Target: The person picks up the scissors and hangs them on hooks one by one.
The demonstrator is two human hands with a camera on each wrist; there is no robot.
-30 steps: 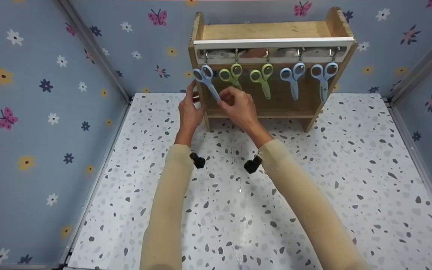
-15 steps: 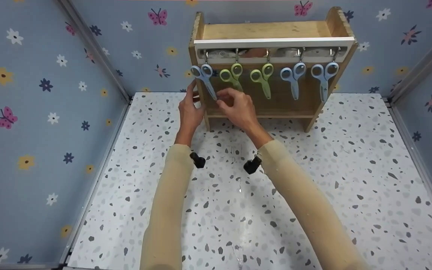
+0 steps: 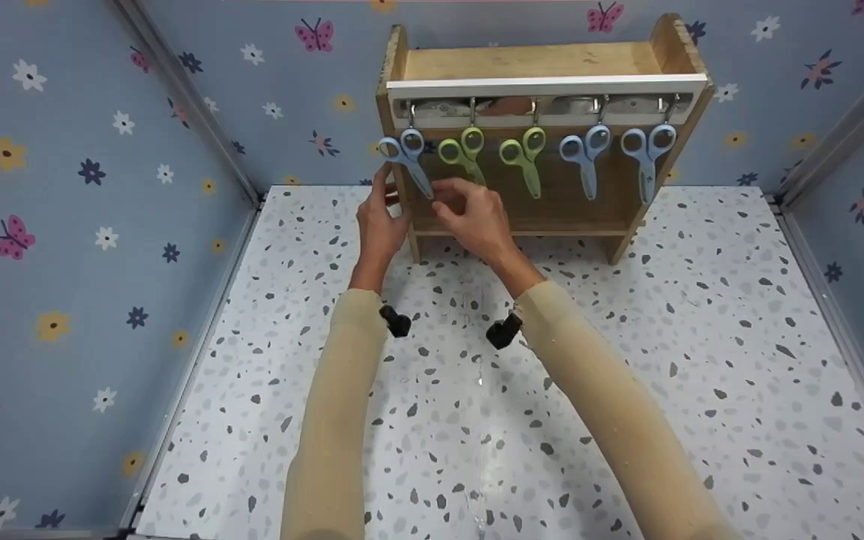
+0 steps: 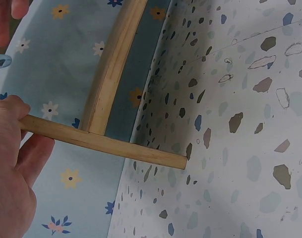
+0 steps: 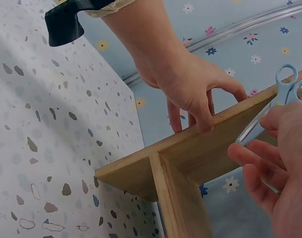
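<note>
Blue scissors [image 3: 407, 159] hang tilted from the leftmost hook of a wooden rack [image 3: 529, 64], blades slanting down to the right. My left hand [image 3: 382, 225] grips the rack's left side panel [image 4: 106, 144] between thumb and fingers. My right hand [image 3: 481, 217] hovers just right of the scissors' tip, fingers loosely bent. In the right wrist view its thumb overlaps the blades, but a small gap shows in the head view. Green scissors [image 3: 466, 152] hang on the second hook, lower ends partly behind the right hand.
Farther right hang other green scissors [image 3: 525, 160] and two blue ones [image 3: 587, 159]. The rack stands on a speckled white tabletop [image 3: 432, 420], against a flowered blue back panel [image 3: 282, 112]. A similar panel [image 3: 79, 262] rises at the left.
The leftmost blue scissors have swung slightly left, away from my right fingertips, which were at their tip. My left hand has kept its grip on the rack.
</note>
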